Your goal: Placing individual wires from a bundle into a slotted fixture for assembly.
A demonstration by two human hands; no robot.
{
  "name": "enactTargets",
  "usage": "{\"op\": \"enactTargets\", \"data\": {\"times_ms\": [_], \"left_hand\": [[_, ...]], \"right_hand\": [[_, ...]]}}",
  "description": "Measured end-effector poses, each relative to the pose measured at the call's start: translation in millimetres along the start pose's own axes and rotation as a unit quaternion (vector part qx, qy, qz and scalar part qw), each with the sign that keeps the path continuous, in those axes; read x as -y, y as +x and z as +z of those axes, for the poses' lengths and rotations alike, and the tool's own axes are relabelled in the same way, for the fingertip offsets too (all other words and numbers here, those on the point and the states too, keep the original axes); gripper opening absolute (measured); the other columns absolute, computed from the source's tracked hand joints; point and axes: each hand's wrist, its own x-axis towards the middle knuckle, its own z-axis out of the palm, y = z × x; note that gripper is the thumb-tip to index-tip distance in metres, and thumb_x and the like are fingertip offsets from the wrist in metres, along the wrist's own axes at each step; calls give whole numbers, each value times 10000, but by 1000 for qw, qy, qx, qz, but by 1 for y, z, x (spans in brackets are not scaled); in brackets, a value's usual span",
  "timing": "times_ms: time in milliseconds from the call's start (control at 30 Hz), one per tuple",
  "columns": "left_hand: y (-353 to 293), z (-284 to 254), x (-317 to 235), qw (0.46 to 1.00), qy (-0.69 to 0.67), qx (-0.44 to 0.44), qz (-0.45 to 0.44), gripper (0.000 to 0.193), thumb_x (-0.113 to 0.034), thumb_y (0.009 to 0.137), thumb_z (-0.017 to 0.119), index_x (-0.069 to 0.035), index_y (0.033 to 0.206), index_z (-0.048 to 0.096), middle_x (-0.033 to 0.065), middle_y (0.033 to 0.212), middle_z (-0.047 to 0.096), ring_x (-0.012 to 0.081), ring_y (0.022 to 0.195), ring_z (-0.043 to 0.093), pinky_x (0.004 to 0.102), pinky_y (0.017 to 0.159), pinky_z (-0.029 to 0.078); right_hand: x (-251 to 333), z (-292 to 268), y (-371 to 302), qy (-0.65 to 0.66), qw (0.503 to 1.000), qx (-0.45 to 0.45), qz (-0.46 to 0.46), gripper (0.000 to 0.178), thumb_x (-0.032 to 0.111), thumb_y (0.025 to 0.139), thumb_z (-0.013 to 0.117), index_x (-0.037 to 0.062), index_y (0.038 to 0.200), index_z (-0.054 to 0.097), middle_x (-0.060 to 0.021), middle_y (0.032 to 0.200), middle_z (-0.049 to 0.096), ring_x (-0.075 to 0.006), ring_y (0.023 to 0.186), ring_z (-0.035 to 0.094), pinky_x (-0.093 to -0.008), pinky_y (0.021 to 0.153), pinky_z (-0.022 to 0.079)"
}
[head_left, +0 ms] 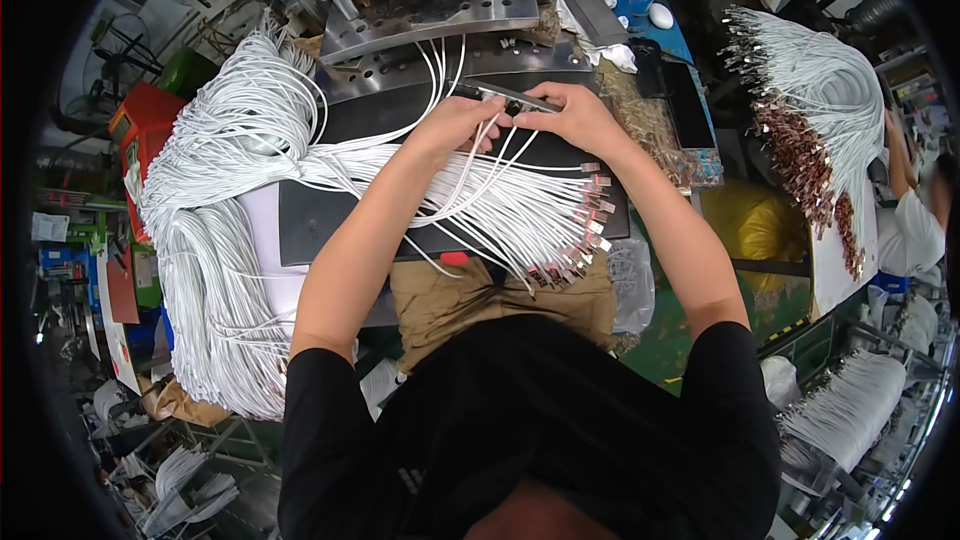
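Cables (490, 202) fan across the mat (318, 225), plugs (596, 228) crowding its front right corner; a snag could drag them off. Left hand (467, 128) pinches strands, right hand (572, 122) grips a metal bar (517, 97); loosened fingers could let either slip.

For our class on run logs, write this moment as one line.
left hand: at metal bar | right hand: touching metal bar | white cables: spread over black surface, plugs toward the right | exact grip: unclear
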Motion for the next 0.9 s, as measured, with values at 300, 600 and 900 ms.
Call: {"op": "enactTargets", "data": {"times_ms": [300,600,900], "left_hand": [[-13,-26,8,989,135,-12,59,300,-312,943,657,-26,873,718,11,722,648,84,616,577,216,598,463],[-4,-23,16,985,162,2,65,248,-225,888,694,-3,778,709,14,618,616,82,536,537,236,510,415],[-22,-17,6,955,269,-55,108,308,-282,908,665,3,799,710,37,633,626,120,602,578,269,580,451]], "right_hand": [[4,-2,2,41,999,-4,33,380,239,826,800,-8,1091,686,-55,929,721,-88,812,623,-249,748,488],[13,-8,-2,28,996,75,30,375,207,822,802,0,1107,673,-45,896,708,-85,793,620,-251,713,486],[13,-9,1,-51,996,75,21,336,210,848,759,42,1125,672,-68,898,705,-144,813,639,-284,731,495]]}}
